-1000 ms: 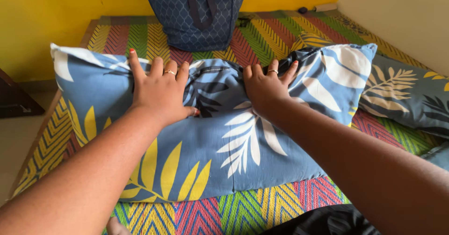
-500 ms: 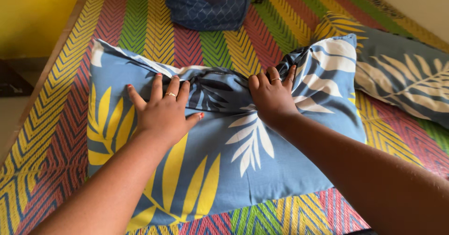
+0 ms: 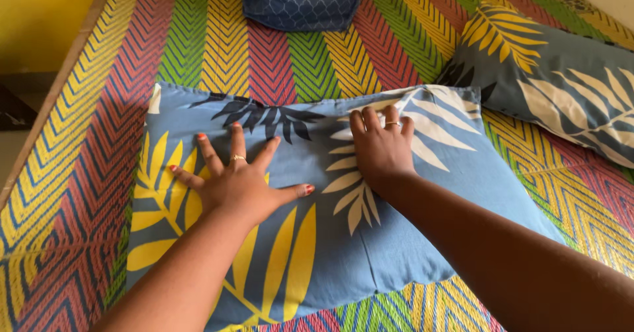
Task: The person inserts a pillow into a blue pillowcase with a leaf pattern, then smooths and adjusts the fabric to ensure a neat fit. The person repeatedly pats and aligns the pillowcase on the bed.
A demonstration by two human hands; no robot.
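On the striped chevron mat (image 3: 86,140), the blue leaf-print pillow (image 3: 396,239) is pressed flat by the left hand (image 3: 241,183), fingers spread wide, and the right hand (image 3: 383,150), fingers together, near its far edge.

- Single view: head-worn camera, positioned above the near edge of the scene; looks steeply down and forward
- Range: close; both forearms enter from the near edge; left hand (image 3: 234,183) and right hand (image 3: 381,148) sit at frame centre, flat on the blue leaf-print pillow (image 3: 396,239)
- Coverage: striped mat (image 3: 198,41) fills the frame; dark blue bag (image 3: 297,2) cut off at the far edge; second pillow (image 3: 568,101) far right; yellow wall (image 3: 39,15) far left
- No second view; no shared area
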